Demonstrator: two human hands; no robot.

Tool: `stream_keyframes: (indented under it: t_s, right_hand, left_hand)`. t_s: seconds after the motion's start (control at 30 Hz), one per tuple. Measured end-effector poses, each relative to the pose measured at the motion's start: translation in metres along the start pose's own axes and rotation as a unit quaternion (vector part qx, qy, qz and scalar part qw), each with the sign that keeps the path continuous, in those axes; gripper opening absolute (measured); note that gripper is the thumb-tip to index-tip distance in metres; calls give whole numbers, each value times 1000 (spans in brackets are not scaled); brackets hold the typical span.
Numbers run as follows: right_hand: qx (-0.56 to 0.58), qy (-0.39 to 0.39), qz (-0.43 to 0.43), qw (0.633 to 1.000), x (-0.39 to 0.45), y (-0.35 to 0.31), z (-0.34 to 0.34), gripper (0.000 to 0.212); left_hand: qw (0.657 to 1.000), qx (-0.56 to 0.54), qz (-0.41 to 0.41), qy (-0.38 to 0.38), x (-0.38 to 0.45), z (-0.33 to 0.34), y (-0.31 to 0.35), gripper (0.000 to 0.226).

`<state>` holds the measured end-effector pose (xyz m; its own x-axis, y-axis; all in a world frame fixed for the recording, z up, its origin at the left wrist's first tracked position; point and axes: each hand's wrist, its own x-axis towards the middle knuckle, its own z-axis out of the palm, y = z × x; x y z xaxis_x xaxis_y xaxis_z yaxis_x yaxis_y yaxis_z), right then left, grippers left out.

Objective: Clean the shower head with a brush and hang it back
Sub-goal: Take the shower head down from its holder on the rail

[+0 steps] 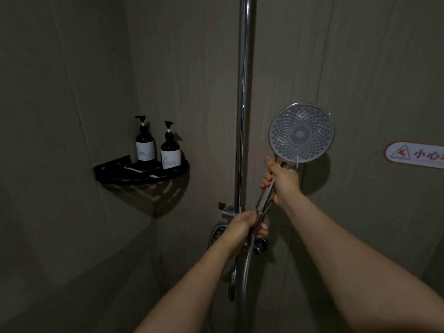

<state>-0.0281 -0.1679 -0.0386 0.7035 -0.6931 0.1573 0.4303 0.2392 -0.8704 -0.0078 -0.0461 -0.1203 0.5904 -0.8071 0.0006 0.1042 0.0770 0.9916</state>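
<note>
The round shower head (301, 132) faces me, its grey nozzle face upright to the right of the chrome riser pipe (243, 97). My right hand (282, 180) grips the upper part of its chrome handle just under the face. My left hand (242, 224) is closed around the bottom end of the handle, where the metal hose (245, 275) joins it. The hose loops down below. A small holder bracket (227, 211) sits on the pipe just left of my left hand. No brush is in view.
A black corner shelf (113, 170) on the left wall carries two dark pump bottles (145, 146) (170, 152). The mixer valve (260, 246) sits behind my left hand. A white and red warning sticker (415, 155) is on the right wall.
</note>
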Motion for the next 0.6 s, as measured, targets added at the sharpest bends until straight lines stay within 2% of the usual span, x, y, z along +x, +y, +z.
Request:
stream_keyframes:
  t_s: [0.07,0.17,0.33,0.4,0.5,0.6]
  right_hand:
    - [-4,3,-2,1000,1,2,-1,35]
    - [-7,-3,-2,1000,1,4,-1,35]
    - [-5,-9,4,1000,2,4,4,36]
    - [-1,-8,7,1000,2,5,5,36]
    - [-8,-9,7,1000,1,6,5,34]
    - [-10,-15,4,1000,1,8,8,31]
  left_hand:
    - [1000,24,17,0,0,-2,-3,9]
    - [999,43,22,-2,-2,-3,-3,6]
    - [999,-22,-25,-31,-6,-3,3,31]
    - [998,-30,-22,-41,-5,-6,2,27]
    - [1000,-5,3,-10,-4,-9,-1,10]
    - [1000,2,3,-3,-7,-8,-1,21]
